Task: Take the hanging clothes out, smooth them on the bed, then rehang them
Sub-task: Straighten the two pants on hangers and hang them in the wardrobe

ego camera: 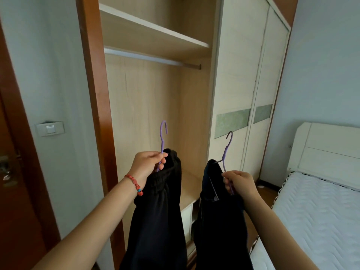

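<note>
My left hand [149, 162], with a red bead bracelet on the wrist, grips a purple wire hanger [163, 133] that carries a black garment [157, 221]. My right hand [240, 183] grips a second purple hanger [227, 151] with another black garment [220, 230] draped from it. Both hangers are held up in front of the open wardrobe, hooks pointing up, well below the bare hanging rail [152, 58]. The bed [315, 217] with its quilted white mattress lies at the lower right.
The wardrobe has an upper shelf [155, 28] above the rail and a low drawer unit [188, 211] inside. Sliding doors [247, 84] stand to the right. A white headboard [327, 151] backs the bed. A wall switch [50, 128] and a brown door [11, 172] are at the left.
</note>
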The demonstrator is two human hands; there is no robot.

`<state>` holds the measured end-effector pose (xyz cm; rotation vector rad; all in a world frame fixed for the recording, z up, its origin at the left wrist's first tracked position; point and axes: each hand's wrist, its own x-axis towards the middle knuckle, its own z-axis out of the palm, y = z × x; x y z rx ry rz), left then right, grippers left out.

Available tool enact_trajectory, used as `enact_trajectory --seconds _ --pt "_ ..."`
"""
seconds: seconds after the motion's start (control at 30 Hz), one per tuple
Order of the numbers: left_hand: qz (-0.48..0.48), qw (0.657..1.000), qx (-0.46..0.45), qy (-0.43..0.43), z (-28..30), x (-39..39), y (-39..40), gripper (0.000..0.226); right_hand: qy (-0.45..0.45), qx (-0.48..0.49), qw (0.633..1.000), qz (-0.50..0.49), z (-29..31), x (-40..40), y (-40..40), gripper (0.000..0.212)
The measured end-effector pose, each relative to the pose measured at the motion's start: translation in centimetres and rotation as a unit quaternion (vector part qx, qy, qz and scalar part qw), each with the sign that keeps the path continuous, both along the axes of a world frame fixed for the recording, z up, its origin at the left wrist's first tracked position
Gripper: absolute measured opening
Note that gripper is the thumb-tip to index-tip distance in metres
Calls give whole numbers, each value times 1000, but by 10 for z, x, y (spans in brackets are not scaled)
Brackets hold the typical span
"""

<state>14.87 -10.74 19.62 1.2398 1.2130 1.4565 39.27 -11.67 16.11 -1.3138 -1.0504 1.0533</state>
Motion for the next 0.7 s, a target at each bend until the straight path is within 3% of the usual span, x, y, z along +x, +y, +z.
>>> enact_trajectory --seconds 0.3,0.7 --pt "-62 998 25 -15 0 -2 123 22 -15 12 999 -34 6 -19 97 20" --pt "-49 998 27 -32 11 18 267 24 -46 47 998 -8 31 -10 219 27"
